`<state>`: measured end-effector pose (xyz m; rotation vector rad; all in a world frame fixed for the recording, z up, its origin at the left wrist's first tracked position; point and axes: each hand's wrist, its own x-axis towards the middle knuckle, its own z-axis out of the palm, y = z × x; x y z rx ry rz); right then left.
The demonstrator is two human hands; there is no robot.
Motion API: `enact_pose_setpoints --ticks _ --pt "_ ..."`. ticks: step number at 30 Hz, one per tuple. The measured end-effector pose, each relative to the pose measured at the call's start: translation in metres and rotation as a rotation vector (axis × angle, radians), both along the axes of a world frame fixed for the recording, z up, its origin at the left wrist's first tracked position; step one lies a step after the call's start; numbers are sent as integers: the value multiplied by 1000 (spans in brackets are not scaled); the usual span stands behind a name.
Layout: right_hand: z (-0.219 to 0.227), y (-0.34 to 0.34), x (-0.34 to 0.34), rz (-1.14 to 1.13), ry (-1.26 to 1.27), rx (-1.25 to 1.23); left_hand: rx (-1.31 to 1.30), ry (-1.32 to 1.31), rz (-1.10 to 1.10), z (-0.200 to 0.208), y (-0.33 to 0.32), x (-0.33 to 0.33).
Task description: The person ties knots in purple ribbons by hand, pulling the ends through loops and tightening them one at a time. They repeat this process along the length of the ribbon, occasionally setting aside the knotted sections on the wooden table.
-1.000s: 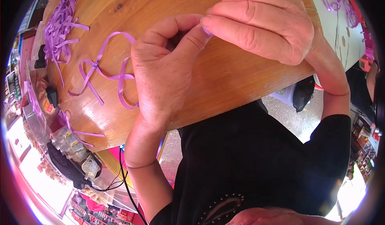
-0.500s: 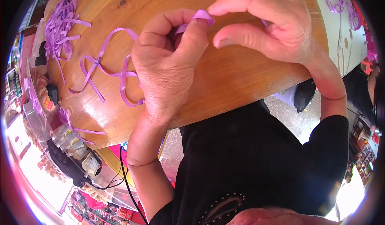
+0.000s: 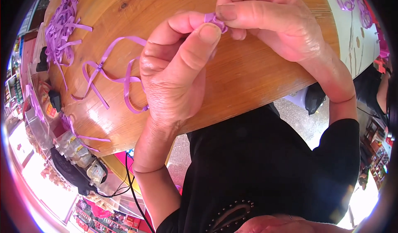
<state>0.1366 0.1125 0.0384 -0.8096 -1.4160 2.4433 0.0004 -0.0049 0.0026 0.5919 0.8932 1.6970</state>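
Between my two hands is a small folded loop of purple ribbon [image 3: 215, 22], raised over the wooden table [image 3: 253, 67]. My left hand [image 3: 176, 54] pinches it between thumb and fingers. From the right, my right hand [image 3: 269, 21] closes thumb and fingertips on the same loop. A longer stretch of ribbon with knots [image 3: 99, 67] lies in curves on the table, running in behind my left hand; whether it joins the pinched loop is hidden.
A heap of purple ribbon strips [image 3: 62, 31] lies at the table's far left. Ribbon ends [image 3: 93, 139] lie at its near left edge. Clear plastic packets [image 3: 81, 150] and a black mesh bag [image 3: 66, 166] sit beyond that edge. A pale surface [image 3: 352, 38] with ribbon adjoins at right.
My right hand has come in from apart and closed on the ribbon loop. My left thumb has shifted, and the ribbon's fold looks tighter and smaller.
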Motion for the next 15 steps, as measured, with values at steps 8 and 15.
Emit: enact_pose_setpoints --ticks 8,15 --pt "31 -5 11 -27 12 1011 11 -2 -79 4 4 -3" --pt "21 -6 -6 79 -87 1116 14 119 21 -1 0 -10"
